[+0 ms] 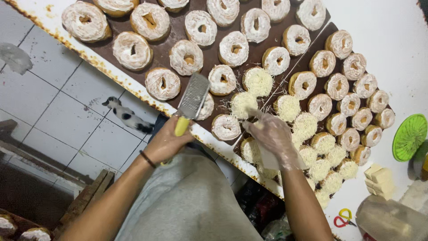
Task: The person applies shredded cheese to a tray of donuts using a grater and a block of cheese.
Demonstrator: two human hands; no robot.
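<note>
My left hand [167,143] grips the yellow handle of a flat metal grater [193,96], held over the near edge of a brown tray [176,33]. My right hand [273,134], in a thin clear glove, hovers over the doughnuts and seems to pinch a small pale piece of cheese, partly blurred. Rows of white-iced ring doughnuts [132,50] fill the tray. Several doughnuts near my right hand are covered with grated cheese [258,81].
A second brown tray [313,42] of smaller doughnuts lies to the right on a white table [388,27]. Cheese blocks [380,179], a green round lid [409,136], scissors [342,217] and a plastic bag [390,218] sit at the right. A black-and-white cat [127,115] walks on the tiled floor.
</note>
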